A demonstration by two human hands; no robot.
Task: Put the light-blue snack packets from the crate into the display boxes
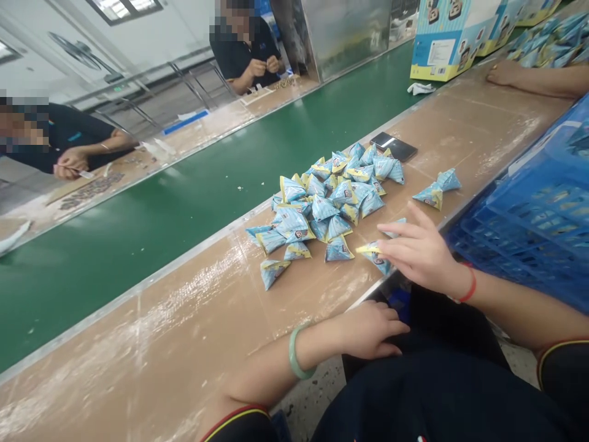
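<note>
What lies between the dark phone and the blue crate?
The head view shows two small packets there, lying on the brown tabletop.

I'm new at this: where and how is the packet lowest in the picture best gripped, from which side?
Probably across the puffed middle of the packet, with the left hand coming from the near left: its body bulges, and the pile lies to its far right.

Print on the packets (324,209) and the carton (453,38) is too small to read.
</note>
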